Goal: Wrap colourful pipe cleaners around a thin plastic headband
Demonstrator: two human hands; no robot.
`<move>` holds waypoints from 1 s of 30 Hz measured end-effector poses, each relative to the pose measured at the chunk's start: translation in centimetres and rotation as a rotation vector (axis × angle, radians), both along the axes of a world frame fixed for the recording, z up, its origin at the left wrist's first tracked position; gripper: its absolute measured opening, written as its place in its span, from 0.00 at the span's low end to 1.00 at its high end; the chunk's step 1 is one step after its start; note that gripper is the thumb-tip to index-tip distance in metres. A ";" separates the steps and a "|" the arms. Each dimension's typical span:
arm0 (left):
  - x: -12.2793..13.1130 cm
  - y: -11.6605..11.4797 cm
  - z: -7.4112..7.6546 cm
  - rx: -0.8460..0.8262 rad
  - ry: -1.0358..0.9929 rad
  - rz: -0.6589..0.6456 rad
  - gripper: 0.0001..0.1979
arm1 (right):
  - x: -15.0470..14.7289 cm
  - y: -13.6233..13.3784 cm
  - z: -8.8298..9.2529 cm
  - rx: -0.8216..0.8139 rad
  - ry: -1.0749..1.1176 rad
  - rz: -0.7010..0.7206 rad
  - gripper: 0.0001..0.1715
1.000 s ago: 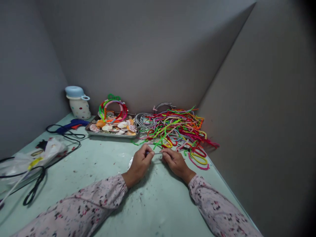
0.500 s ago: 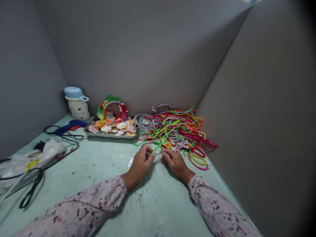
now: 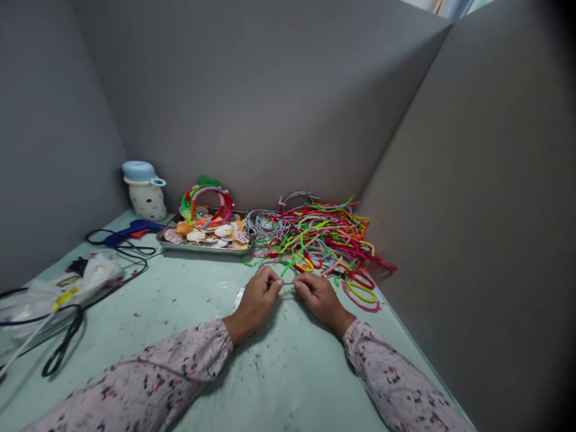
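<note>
While the broad, pale green tabletop (image 3: 324, 372) is spreading beneath everything in my head view, two pale pink, flower-printed sleeves (image 3: 175, 360) are slanting across it from either side. Beyond my hands, a tangled heap of multicoloured, fuzzy pipe cleaners (image 3: 324, 231) is lying nearer my right side. A shallow, rectangular metal tray (image 3: 204, 249) of pale and orange seashells (image 3: 225, 230) is sitting left of that heap. My left hand (image 3: 255, 300) and my right hand (image 3: 320, 299) are facing each other on the near side of the heap, each pinching with thumb and forefinger. Between them they are holding a thin grey strand (image 3: 288, 283), whose material I am not managing to tell. Its visible stretch is running nearly level, side to side, bridging the small gap from fingertips to fingertips, so neither hand is standing nearer. How much is hiding inside each grip, I cannot tell.
</note>
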State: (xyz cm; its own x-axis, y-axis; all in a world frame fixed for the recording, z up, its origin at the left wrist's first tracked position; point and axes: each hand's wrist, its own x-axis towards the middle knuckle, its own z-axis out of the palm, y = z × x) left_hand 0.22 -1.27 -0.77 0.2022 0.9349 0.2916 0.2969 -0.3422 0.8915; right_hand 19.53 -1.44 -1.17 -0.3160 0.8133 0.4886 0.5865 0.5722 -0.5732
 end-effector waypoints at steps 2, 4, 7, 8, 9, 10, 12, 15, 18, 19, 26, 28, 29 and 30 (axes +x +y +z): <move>0.0 0.0 0.0 -0.009 -0.008 -0.003 0.08 | 0.0 0.0 0.0 -0.005 0.002 0.010 0.10; 0.0 0.0 0.1 -0.021 -0.013 0.000 0.08 | 0.0 0.0 0.1 -0.006 0.005 0.012 0.09; 0.0 0.0 0.1 -0.032 -0.018 0.000 0.08 | 0.0 0.0 0.2 -0.006 0.009 0.010 0.09; 0.1 -0.1 0.0 -0.031 -0.019 -0.002 0.08 | 0.0 0.0 0.2 -0.006 0.010 0.011 0.08; 0.1 -0.1 0.0 -0.028 -0.018 -0.005 0.08 | 0.0 -0.1 0.2 -0.006 0.011 0.011 0.08; 0.1 -0.1 -0.1 -0.025 -0.015 -0.007 0.08 | 0.0 -0.1 0.2 -0.006 0.011 0.010 0.08; 0.2 -0.2 -0.2 -0.020 -0.001 -0.011 0.08 | 0.0 -0.2 0.2 -0.005 0.006 -0.003 0.09; 0.2 -0.3 -0.3 -0.010 0.017 -0.012 0.06 | 0.0 -0.2 0.1 -0.007 -0.002 -0.025 0.10; 0.2 -0.5 -0.1 0.003 0.005 -0.003 0.08 | 0.0 -0.3 0.1 -0.011 0.000 -0.040 0.11; 0.2 -0.5 -0.1 0.005 0.001 0.000 0.08 | 0.0 -0.3 0.1 -0.013 0.003 -0.045 0.11; 0.3 -0.8 0.1 0.066 -0.059 0.001 0.05 | -0.1 -0.4 0.2 -0.053 0.043 -0.050 0.12; 0.3 -0.8 0.2 0.097 -0.075 -0.009 0.04 | -0.1 -0.4 0.2 -0.063 0.061 -0.052 0.12; 0.3 -0.9 0.2 0.112 -0.077 -0.014 0.04 | -0.1 -0.4 0.2 -0.066 0.068 -0.055 0.12; 0.3 -0.9 0.2 0.125 -0.074 -0.020 0.03 | -0.1 -0.5 0.2 -0.068 0.073 -0.059 0.12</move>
State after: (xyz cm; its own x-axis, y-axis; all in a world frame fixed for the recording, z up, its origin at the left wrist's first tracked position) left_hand 0.54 -2.13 -0.53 0.1938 0.8864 0.4204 0.2243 -0.4572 0.8606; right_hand 19.46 -1.90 -0.98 -0.2318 0.8616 0.4515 0.5737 0.4960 -0.6518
